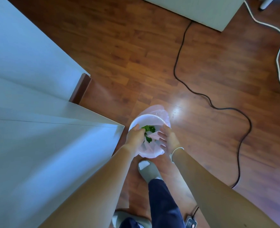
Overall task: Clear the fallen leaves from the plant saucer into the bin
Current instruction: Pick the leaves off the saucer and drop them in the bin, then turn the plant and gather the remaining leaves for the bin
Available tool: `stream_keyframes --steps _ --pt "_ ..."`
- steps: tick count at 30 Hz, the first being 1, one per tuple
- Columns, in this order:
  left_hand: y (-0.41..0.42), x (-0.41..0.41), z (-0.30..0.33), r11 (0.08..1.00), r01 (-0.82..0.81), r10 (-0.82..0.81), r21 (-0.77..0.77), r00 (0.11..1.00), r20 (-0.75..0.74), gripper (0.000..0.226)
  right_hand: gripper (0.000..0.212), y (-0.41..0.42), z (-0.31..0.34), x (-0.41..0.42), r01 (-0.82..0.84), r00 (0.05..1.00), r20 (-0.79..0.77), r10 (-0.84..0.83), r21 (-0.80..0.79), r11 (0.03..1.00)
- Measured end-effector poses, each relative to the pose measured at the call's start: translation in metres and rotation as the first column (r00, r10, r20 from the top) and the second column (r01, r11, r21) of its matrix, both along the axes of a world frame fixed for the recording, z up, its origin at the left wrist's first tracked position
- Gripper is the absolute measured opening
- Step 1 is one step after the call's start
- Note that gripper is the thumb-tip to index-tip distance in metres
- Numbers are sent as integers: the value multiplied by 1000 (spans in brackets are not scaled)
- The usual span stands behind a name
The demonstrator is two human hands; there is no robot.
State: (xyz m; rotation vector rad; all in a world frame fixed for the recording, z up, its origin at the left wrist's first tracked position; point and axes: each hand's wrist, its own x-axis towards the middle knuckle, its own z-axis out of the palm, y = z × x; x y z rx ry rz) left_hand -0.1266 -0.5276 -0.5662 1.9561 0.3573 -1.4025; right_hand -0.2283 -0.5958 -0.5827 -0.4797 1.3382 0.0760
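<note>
The left hand [134, 136] grips the near rim of the white saucer [145, 118], tilted over the bin [154, 150] with its pink liner; the right hand [166, 139] is spread open beside the rim, fingers loose, holding nothing. Green leaves [148, 130] cluster at the saucer's low edge, some already falling into the liner. To do it well, she should likely steepen the tilt slowly, keeping the lip inside the bin's mouth; the free hand can sweep stragglers down.

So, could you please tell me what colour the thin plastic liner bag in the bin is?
Pale translucent pink liner bag, clearest in the head view, under the white round saucer.
</note>
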Motion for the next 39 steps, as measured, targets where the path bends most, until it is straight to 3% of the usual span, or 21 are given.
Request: stream_keyframes --steps 5,9,12,17,24,30,33,39 --pt "-3 4 21 1000 23 -23 -7 1000 3 41 51 -3 18 -3 -7 1000 -16 6 -20 1000" --pt "-5 15 64 996 65 -61 -62 996 58 44 49 -10 54 5 -46 999 -14 44 -90 995" --pt "-6 30 114 989 96 -78 -115 986 150 51 40 -15 97 20 -117 993 -19 116 -210 971" --pt "3 60 232 954 233 -151 -191 919 364 49 51 -24 218 55 -177 970 72 231 -443 879" --pt "46 92 414 867 443 -166 -228 688 706 49 51 -7 398 102 -222 875 118 469 -764 606" --pt "151 108 485 917 382 -108 -120 525 844 50 48 62 471 145 -307 710 -100 697 -934 179" --pt "232 104 488 943 306 -54 -128 522 851 51 49 122 477 164 -325 603 -171 779 -945 44" --pt "375 87 460 987 123 13 -99 563 826 54 48 245 462 197 -324 358 -227 906 -940 -107"
